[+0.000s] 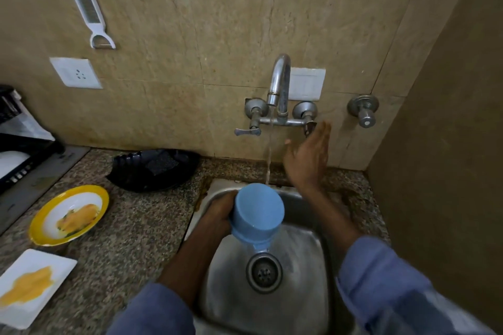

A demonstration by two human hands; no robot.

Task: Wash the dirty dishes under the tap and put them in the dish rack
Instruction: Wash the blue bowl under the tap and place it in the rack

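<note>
Over the steel sink (299,294), I've got the left hand (219,212) wrapped around a blue cup (257,212), fingers curled round its side in a firm grip. The cup is tipped well over, its flat round face turned up toward me, and water is spilling off its lower edge straight down at the drain (263,272). The tap (280,81) on the wall is running: a thin stream (269,155) drops from the spout and meets the far edge of the cup.

Right hand (307,155) now. It's up off the sink, fingers straight and spread, holding nothing, with the fingertips just beside the right tap handle (309,126). I can't tell whether they actually touch it.

Out on the granite counter (136,226), left of the sink, a yellow-rimmed plate (81,197) sits smeared with yellow residue. At the counter's near left edge lies a white rectangular plate (40,257), smeared the same way. Along the back edge, against the wall, a black tray (130,171) holds a dark scrub pad (162,162). At the far left edge, the black dish rack (27,144) shows something white inside it. A white peeler (88,8) hangs on the wall above.
</note>
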